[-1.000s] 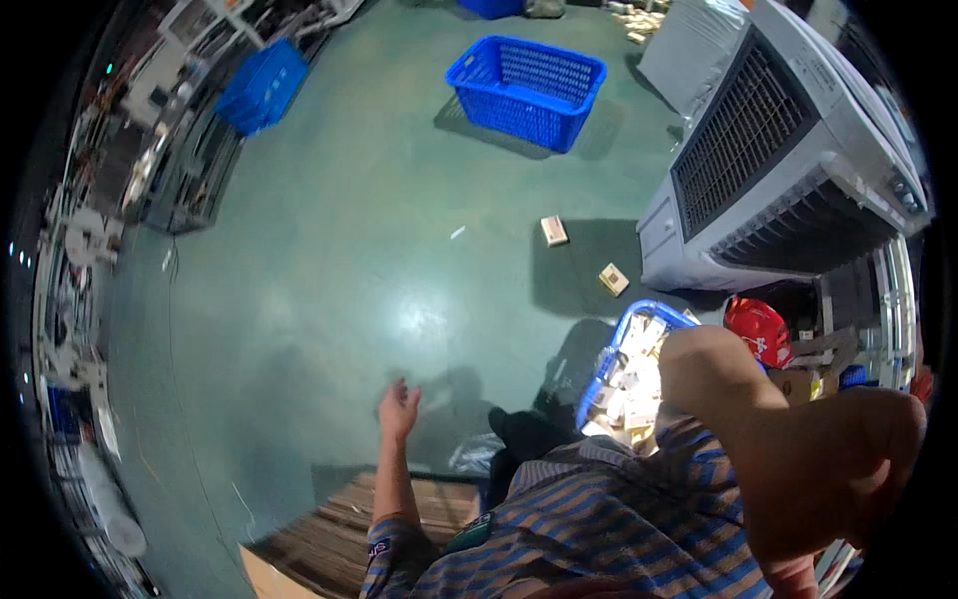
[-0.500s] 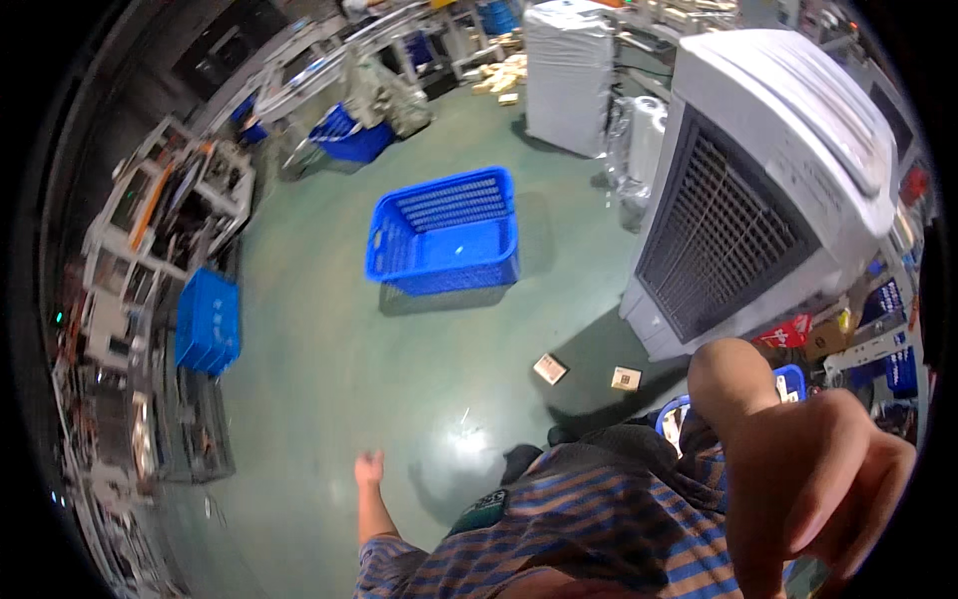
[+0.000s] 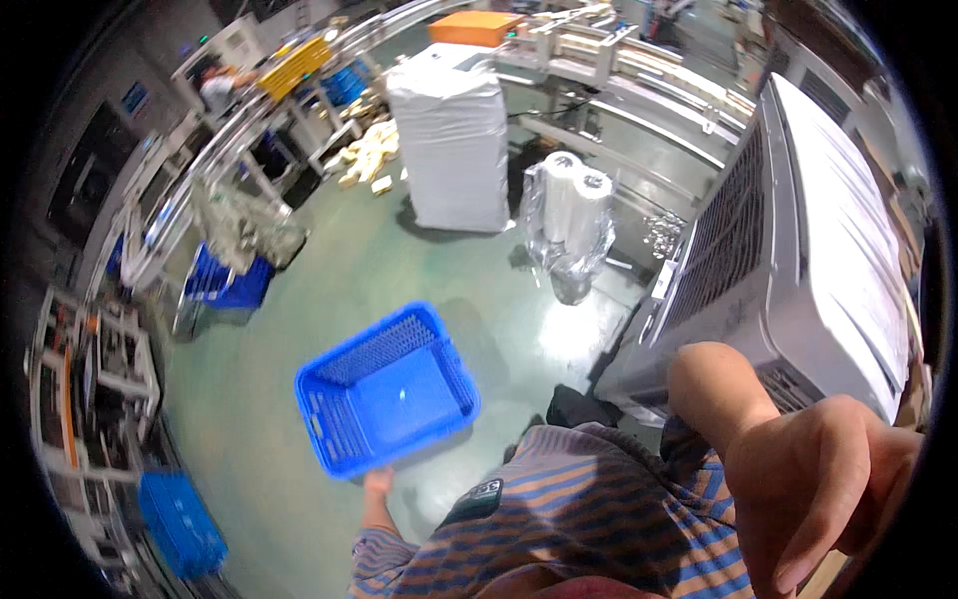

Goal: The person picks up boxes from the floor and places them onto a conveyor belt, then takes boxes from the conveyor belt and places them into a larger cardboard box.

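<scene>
A blue plastic basket (image 3: 394, 394) with perforated sides lies on the green floor, open side up, and only a small pale scrap shows inside. My left hand (image 3: 378, 479) reaches down to the basket's near rim; the fingers are small and partly lost against it, so I cannot tell whether they grip it. Close to the camera on the right, my right hand (image 3: 823, 474) is raised with bent elbow and curled fingers. Anything within those fingers is hidden.
A grey-white air cooler (image 3: 758, 250) stands close on the right. Ahead are a wrapped white block (image 3: 449, 145) and plastic-wrapped rolls (image 3: 574, 210). Farther left sit a blue bin (image 3: 228, 278) and a blue crate (image 3: 182, 524). Conveyor rails (image 3: 639, 110) run along the back.
My view has turned right and moved forward. The basket now appears nearer, beside my left hand, which was apart from it with fingers spread. My right hand stays raised and curled.
</scene>
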Action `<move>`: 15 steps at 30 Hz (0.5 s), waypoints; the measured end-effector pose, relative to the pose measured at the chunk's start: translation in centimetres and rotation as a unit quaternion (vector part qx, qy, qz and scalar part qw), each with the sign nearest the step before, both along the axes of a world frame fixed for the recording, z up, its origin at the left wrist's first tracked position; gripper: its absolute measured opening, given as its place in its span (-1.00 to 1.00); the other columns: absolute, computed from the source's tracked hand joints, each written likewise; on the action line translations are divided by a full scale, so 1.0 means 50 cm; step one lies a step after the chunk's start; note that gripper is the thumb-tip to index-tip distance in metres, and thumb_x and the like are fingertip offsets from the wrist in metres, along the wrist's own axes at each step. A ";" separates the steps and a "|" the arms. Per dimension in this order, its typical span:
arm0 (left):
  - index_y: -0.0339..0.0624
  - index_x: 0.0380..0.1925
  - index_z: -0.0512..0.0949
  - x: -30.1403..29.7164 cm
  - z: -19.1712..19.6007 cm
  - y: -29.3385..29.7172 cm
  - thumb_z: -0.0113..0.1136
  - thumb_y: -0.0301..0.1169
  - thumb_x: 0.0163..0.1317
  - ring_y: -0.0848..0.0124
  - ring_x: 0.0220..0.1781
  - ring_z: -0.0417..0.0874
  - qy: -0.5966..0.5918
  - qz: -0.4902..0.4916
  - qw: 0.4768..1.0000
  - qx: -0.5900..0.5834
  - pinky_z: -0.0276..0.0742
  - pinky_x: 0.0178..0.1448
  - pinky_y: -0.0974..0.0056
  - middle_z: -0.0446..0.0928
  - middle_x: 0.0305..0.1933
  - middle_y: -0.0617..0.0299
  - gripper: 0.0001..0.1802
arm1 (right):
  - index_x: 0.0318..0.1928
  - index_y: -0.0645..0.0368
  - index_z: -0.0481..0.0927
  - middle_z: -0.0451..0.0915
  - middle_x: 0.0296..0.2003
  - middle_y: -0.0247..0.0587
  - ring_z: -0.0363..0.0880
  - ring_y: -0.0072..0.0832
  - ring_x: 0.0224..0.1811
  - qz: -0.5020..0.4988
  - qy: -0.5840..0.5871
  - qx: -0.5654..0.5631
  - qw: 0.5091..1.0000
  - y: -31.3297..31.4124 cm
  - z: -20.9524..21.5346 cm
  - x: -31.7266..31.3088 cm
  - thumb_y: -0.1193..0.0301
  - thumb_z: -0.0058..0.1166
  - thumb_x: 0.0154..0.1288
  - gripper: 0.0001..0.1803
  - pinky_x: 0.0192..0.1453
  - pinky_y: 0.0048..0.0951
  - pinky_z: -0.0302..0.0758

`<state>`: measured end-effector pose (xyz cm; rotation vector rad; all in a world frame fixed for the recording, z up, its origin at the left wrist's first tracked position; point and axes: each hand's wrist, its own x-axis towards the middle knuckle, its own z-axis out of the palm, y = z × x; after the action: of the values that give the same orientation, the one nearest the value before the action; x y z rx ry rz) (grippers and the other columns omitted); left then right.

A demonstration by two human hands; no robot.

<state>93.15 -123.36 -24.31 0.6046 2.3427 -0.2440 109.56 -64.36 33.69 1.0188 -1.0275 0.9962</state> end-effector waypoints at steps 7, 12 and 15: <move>-0.38 -0.14 0.49 -0.741 0.285 0.474 0.17 -0.08 0.11 0.14 -0.28 0.61 0.210 0.273 0.845 0.410 0.49 -0.12 0.15 0.58 -0.29 -0.09 -0.47 | -0.49 0.08 0.57 0.44 -0.21 -0.28 0.24 -0.64 0.00 -0.059 -0.036 0.031 0.997 0.124 -0.011 -0.384 0.32 0.42 -0.29 -0.69 -0.63 -0.93 0.37; -0.25 -0.03 0.50 -0.849 0.285 0.535 0.14 0.10 0.04 0.08 0.01 0.55 0.057 0.271 0.950 0.148 0.44 0.08 0.13 0.55 -0.06 -0.08 -0.32 | -0.47 0.09 0.53 0.38 -0.15 -0.24 0.27 -0.65 0.00 -0.016 -0.032 -0.004 0.999 0.275 0.005 -0.707 0.23 0.42 -0.29 -0.62 -0.53 -0.88 0.46; -0.25 -0.06 0.52 -0.748 0.220 0.399 0.12 0.17 0.02 0.04 0.05 0.52 -0.023 0.333 0.939 0.076 0.40 0.15 0.12 0.50 0.01 -0.12 -0.28 | -0.50 0.11 0.49 0.37 -0.15 -0.20 0.38 -0.66 -0.07 0.096 -0.097 0.061 0.989 0.337 0.000 -0.921 0.20 0.43 -0.28 -0.59 -0.45 -0.83 0.52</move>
<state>55.75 -103.42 -13.31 -0.1378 2.3847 0.2613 63.52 -47.51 33.67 1.1549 -1.1771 1.2205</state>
